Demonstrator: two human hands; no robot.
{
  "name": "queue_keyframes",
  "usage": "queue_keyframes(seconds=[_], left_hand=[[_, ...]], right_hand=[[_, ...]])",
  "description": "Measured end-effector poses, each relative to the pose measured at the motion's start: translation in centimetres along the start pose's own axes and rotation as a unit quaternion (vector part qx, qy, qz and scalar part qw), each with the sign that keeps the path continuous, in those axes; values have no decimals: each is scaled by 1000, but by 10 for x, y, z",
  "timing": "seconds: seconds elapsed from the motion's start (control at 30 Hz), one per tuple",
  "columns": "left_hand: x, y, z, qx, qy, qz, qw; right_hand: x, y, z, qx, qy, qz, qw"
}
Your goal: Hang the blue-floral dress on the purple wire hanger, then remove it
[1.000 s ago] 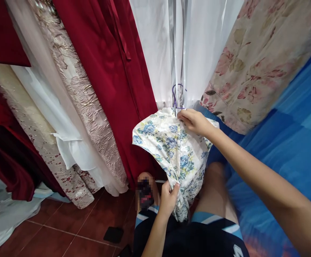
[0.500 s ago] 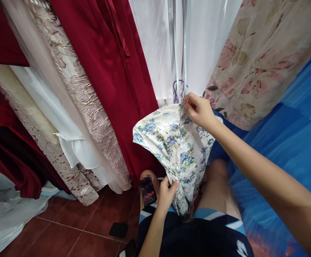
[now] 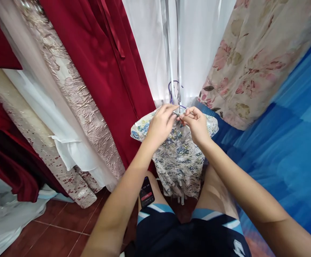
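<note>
Smooth, glossy red cloth [image 3: 104, 71] hangs left of the crinkled, blue-flowered garment [image 3: 179, 157], whose hem falls between the person's bare legs [image 3: 216, 192]. Left hand [image 3: 160, 125] and right hand [image 3: 199, 126], fingers bent, pinch its neckline just below a thin, curved purple hook [image 3: 169, 93].

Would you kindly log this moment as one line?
floral garment: below purple hook; left hand: at top edge; right hand: at top edge; phone: on left thigh
</note>
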State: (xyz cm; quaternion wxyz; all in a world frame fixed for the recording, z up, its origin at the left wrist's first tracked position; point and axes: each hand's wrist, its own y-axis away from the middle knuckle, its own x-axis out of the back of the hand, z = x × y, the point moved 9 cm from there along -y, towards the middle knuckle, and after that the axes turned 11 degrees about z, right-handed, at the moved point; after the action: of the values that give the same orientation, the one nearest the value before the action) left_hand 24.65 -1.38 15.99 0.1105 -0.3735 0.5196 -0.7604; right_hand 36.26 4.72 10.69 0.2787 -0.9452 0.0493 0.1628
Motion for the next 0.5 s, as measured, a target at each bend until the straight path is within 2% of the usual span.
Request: queue_keyframes(seconds=[0.1, 0.2, 0.27, 0.37, 0.5], left_hand=[[-18, -11, -12, -15, -43, -45, 998], [-14, -11, -14, -1, -52, 2, 999], [-1, -11, -15, 19, -39, 57, 997], [30, -13, -26, 57, -38, 142, 987], [76, -1, -70, 118, -60, 205, 970]], right_hand=[[0, 0, 6, -15, -22, 15, 1000], [-5, 1, 16, -34, -31, 18, 999], [-7, 3, 28, -57, -21, 18, 998], [0, 13, 46, -92, 5, 19, 996], [25, 31, 53, -94, 19, 9, 995]])
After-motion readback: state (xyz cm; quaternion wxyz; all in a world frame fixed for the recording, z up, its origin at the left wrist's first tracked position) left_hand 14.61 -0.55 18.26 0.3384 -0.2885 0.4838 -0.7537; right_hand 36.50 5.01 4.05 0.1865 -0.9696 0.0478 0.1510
